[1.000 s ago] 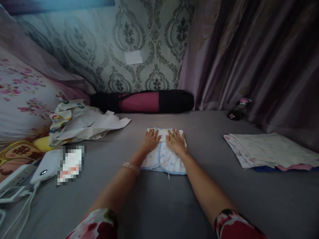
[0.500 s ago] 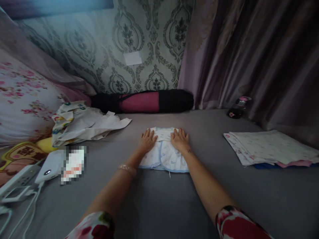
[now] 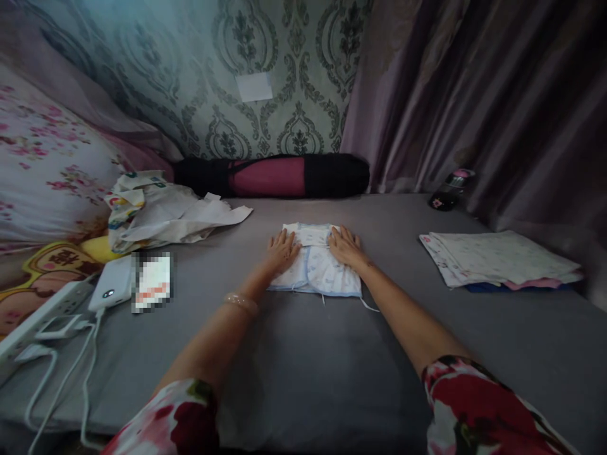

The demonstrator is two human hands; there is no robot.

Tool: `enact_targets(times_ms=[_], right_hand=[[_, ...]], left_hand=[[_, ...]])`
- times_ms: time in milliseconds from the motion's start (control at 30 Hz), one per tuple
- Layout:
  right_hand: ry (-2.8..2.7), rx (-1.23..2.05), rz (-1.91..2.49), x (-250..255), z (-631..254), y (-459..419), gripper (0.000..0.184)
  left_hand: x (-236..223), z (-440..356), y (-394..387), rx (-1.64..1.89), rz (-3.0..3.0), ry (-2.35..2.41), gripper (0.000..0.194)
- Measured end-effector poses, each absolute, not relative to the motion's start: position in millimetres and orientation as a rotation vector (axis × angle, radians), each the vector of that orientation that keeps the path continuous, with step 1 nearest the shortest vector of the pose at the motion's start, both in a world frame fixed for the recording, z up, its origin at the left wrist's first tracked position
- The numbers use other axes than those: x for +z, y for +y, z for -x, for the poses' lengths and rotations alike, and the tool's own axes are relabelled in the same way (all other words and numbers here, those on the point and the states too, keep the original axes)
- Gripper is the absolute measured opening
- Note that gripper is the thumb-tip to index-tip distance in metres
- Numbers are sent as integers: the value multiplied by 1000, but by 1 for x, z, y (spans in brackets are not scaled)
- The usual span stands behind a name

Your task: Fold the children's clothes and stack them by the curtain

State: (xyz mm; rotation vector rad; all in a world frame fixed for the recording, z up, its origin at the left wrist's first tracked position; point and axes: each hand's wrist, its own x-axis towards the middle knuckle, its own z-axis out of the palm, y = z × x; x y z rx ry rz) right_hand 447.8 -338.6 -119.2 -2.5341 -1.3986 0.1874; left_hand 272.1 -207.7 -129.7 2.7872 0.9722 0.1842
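A small white baby garment (image 3: 327, 272) with blue trim and a faint print lies on the grey sheet in front of me, its upper part folded over. Thin ties stick out from its lower edge. Flat on its left side rests my left hand (image 3: 283, 251), fingers spread, a bangle on the wrist. My right hand (image 3: 348, 248) presses on the right side the same way, with the fingers stretched out. Between the two hands the folded band of cloth shows. Neither hand grips anything.
Folded cloths (image 3: 502, 259) are stacked at the right, with a dark bottle (image 3: 448, 189) behind. A black and pink roll bag (image 3: 270, 177) lies along the wall. At left are a crumpled bag (image 3: 171, 218), a power bank (image 3: 114, 283) and a power strip (image 3: 57, 309) with cables.
The view has tilted down, so everything sits higher in the picture. Both hands stay flat on the garment. A tie now shows at its lower right corner.
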Motion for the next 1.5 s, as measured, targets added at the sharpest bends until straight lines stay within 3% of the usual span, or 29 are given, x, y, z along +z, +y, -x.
enact_targets(times_ms=[333, 900, 1100, 1267, 1500], right_hand=[[-1827, 151, 2357, -113, -401, -396, 60], [-1833, 143, 2331, -126, -393, -402, 58], [-1607, 237, 2097, -120, -413, -407, 55], [-1008, 251, 2286, -114, -441, -419, 39], [-946, 505, 2317, -116, -437, -438, 37]], left_hand=[[-110, -246, -266, 170, -2998, 479, 63], [-131, -239, -270, 119, -2952, 501, 56], [-115, -221, -272, 223, -2885, 678, 61], [-109, -188, -253, 450, -2740, 1057, 53], [-107, -163, -243, 306, -2415, 1067, 55]])
